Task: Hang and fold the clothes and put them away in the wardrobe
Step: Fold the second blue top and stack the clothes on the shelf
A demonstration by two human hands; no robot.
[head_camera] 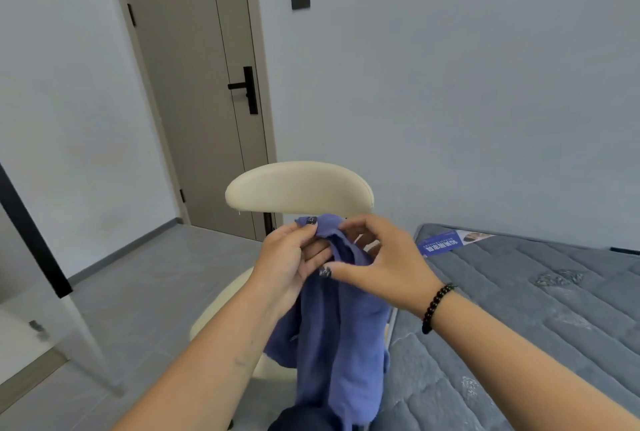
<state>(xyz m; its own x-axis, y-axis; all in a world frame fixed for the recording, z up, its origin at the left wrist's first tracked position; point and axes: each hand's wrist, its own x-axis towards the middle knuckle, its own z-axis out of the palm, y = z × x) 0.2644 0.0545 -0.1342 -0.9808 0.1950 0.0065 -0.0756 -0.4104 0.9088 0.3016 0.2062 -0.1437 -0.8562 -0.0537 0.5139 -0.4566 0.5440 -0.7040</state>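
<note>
Both hands, the left hand (289, 259) and right hand (375, 264), pinched the blue cloth (341, 333) at its top. It hung soft and light below the fingers.

Both forearms reach forward, meeting at chest height. The left hand (289, 259) pinches with thumb on top, fingers curled under. The right hand (379, 266) (beaded wrist) pinches too, fingers bent.

A grey quilted mattress (540, 319) bears a blue printed label (441, 244) at its far corner.
</note>
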